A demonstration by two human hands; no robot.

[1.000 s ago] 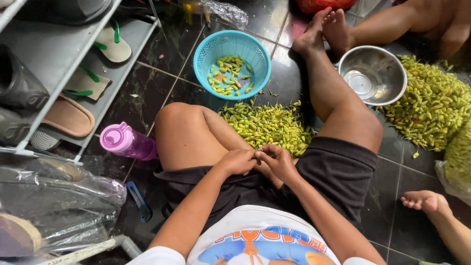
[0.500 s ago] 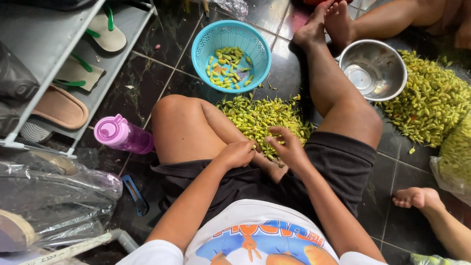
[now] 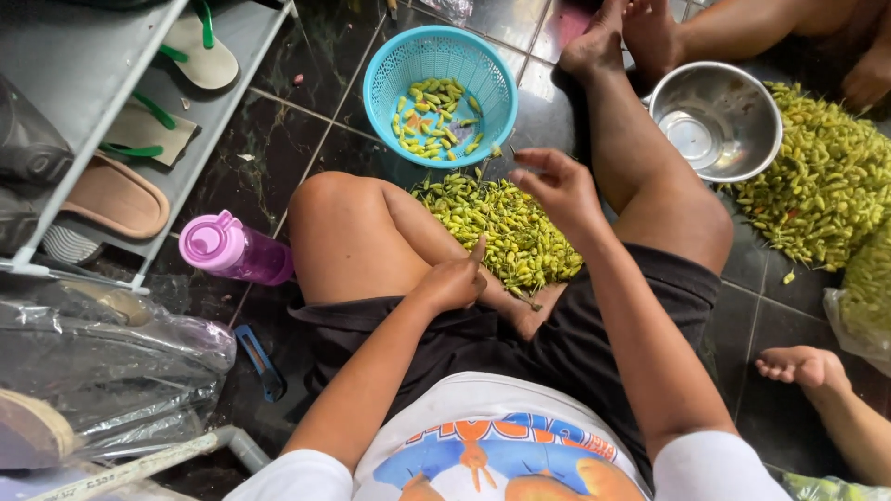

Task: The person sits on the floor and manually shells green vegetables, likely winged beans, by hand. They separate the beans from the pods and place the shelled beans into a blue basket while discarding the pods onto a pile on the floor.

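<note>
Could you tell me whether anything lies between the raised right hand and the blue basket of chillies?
Nothing visible does: the right hand hovers just beside the blue basket, with only bare dark floor tile between them.

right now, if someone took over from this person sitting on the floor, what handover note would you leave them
Left hand: rests on the bent leg at the edge of the chilli pile, fingers curled; whether it holds a chilli cannot be told.
Right hand: raised over the pile toward the basket, open, with a thin stem-like bit at the fingertips.
Green chilli pile: on the floor between the legs.
Blue plastic basket: just past the pile, thin layer of chillies inside.
Steel bowl: to the right, looks empty.
Done: a small share is in the basket.
Left: most of the pile.
</note>
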